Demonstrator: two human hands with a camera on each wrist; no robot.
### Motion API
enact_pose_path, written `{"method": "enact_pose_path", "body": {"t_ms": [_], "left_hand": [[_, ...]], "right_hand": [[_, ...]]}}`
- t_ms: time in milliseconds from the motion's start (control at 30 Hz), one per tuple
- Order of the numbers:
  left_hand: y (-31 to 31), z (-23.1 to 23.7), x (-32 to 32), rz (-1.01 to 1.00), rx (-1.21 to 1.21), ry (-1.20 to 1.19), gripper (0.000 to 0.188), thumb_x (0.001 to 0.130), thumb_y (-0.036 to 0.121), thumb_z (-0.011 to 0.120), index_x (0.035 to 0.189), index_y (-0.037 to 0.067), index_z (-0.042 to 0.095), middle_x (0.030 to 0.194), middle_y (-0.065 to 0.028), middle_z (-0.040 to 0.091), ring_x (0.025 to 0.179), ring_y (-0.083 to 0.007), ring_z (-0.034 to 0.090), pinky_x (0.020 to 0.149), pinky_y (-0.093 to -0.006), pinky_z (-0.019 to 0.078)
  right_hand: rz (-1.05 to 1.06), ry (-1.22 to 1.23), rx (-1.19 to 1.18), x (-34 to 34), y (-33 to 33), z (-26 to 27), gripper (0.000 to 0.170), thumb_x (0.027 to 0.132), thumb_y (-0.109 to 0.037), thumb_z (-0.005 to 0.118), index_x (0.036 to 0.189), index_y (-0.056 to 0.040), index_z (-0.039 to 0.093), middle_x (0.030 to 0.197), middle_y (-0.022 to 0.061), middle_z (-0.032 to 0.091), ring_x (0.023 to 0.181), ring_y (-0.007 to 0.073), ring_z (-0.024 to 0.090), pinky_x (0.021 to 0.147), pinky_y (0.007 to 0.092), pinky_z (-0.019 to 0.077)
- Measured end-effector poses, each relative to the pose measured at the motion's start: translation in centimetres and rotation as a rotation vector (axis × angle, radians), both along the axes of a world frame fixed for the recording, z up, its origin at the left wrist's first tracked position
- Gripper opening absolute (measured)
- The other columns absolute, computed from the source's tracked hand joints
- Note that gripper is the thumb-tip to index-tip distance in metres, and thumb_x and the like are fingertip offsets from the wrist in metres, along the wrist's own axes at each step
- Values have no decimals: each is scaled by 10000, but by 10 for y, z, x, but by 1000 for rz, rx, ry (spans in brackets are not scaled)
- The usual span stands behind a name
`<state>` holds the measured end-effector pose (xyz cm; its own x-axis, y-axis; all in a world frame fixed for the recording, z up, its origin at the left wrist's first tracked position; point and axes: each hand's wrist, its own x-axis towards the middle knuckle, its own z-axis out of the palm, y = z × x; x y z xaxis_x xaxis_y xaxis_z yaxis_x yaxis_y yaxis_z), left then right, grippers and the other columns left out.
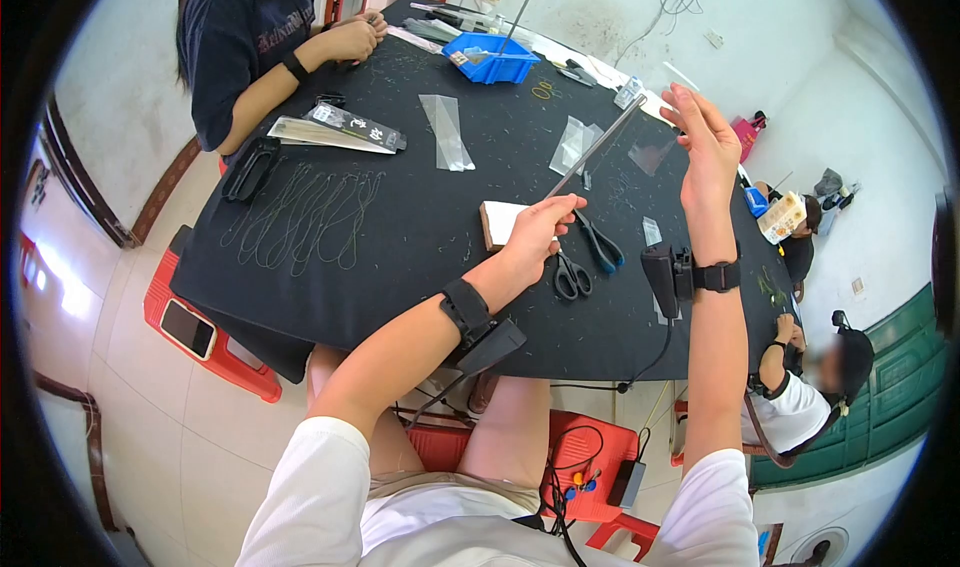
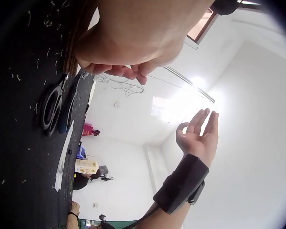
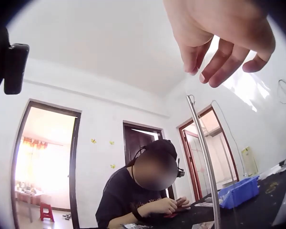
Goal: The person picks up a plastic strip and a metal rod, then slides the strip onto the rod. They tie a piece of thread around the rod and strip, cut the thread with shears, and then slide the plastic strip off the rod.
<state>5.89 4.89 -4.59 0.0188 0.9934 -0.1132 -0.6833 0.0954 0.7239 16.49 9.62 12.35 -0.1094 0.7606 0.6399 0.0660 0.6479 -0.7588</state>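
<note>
Black cloth all over the table [image 1: 420,297], with a dark-shirted person [image 1: 250,47] seated at the far left side. Down at the left corner, a red stool [image 1: 157,292] with a phone [image 1: 187,328] on top.

Next size down: thin dark looped cords [image 1: 315,217] spread across the left part of the cloth. Then the metal rod [image 1: 600,147], up in the air over the table, tilted, pinched near its lower end by the left grip [image 1: 535,239]. Right grip [image 1: 710,152] raised just beyond the upper end, fingers loosely extended, released as far as visible. Can't tell about any fine strand between.

Blue tray [image 1: 490,59] at the far edge, clear plastic sleeves [image 1: 447,132] nearer. White-topped block [image 1: 497,224] just beside the left grip. Pliers [image 1: 604,245] right of that, then scissors [image 1: 572,279] just beside them. Smallest of all: pale thread-like scraps scattered everywhere on the cloth.
</note>
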Motion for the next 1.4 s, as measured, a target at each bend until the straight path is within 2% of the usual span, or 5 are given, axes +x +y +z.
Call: {"method": "enact_pose_path", "body": {"t_ms": [233,600,800,1100,1400], "left_hand": [[0,0,0,4,11,-4,201,866,292,531,970,145,621,738,81,442,674,-38,365,586,-198,286],[1,-1,1,9,-5,-2,194,862,291,538,962,149,624,732,83,445,674,-38,368,594,-205,289],[0,-1,1,8,-2,0,197,864,292,534,960,145,624,727,84,442,667,-37,364,587,-201,287],[-1,1,1,16,-13,14,201,865,299,528,959,149,625,723,86,436,663,-36,361,583,-196,285],[0,0,2,19,-17,-1,197,861,302,531,950,154,625,728,83,433,667,-40,367,593,-205,290]], "right_hand": [[-12,40,31,-5,0,1,152,737,-119,701,830,-4,666,733,49,635,675,93,567,661,197,401],[-12,-67,95,-5,2,-6,117,732,-129,710,751,-26,659,681,13,601,629,57,508,579,179,341],[71,-84,71,-6,0,-17,115,739,-101,697,794,-5,666,696,6,606,641,45,515,575,169,379],[75,-161,41,-7,-2,-34,124,756,-92,673,846,-6,671,733,8,629,649,41,537,576,170,408],[56,-327,37,-7,3,-70,131,751,-105,653,814,9,664,681,17,630,600,43,542,545,189,416]]}}
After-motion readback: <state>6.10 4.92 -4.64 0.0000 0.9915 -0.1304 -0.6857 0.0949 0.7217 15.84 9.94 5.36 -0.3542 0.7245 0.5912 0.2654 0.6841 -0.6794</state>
